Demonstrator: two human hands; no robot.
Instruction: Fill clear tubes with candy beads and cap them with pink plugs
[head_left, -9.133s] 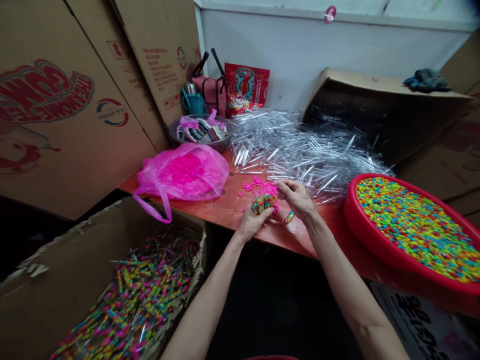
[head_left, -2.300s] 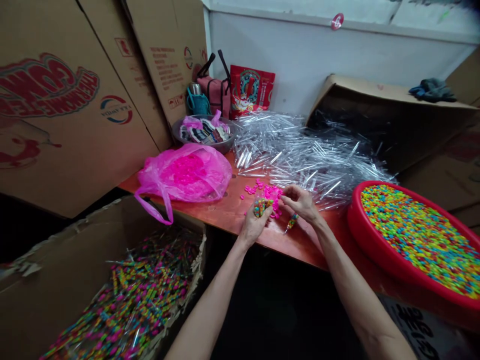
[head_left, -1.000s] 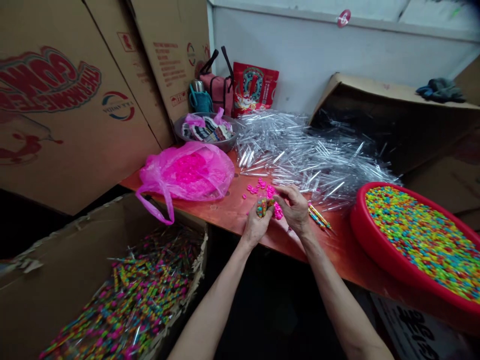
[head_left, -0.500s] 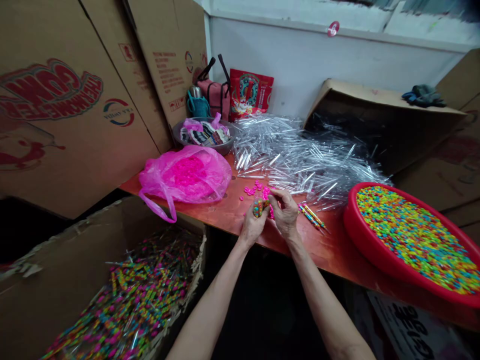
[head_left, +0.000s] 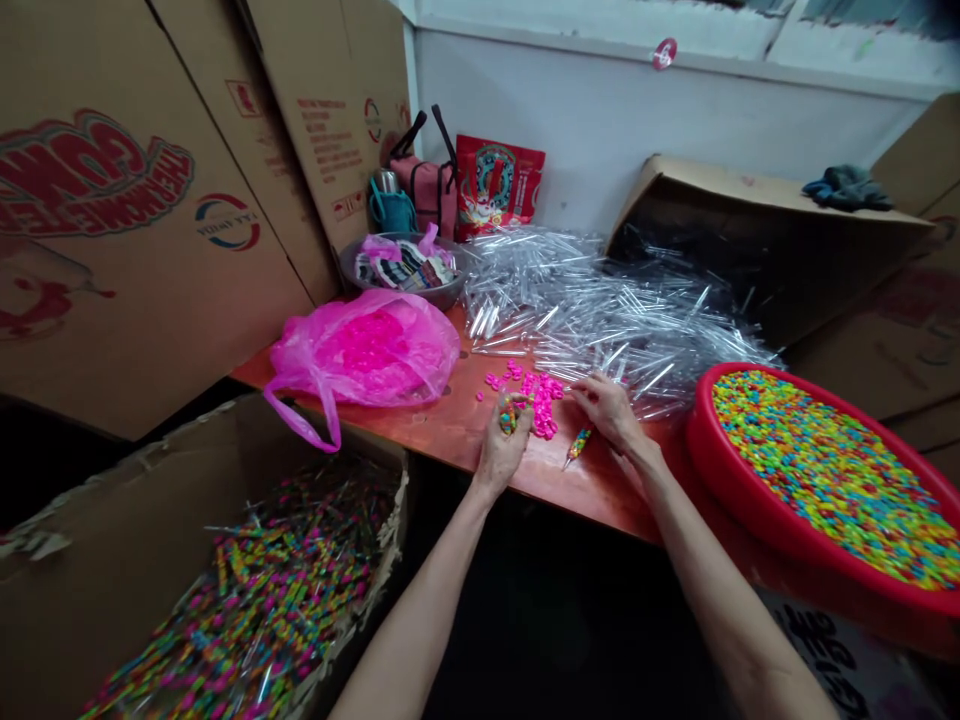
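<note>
Left hand (head_left: pixel 501 448), left of scattered small pink plastic pieces (head_left: pixel 547 424), grips multicoloured pellet-filled clear plastic tubes (head_left: pixel 508 419); right hand (head_left: pixel 613 414), right of the pieces, half-curled, contents unclear. Step in hand: probably capping; next move calls for a fine pinch.

Glossy plastic tubes (head_left: pixel 611 320) (smooth-looking).

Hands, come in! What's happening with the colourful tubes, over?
Left hand: closed around colourful tubes. Right hand: near the filled tubes lying loose, grip unclear. Pink pieces: scattered between the hands.
</note>
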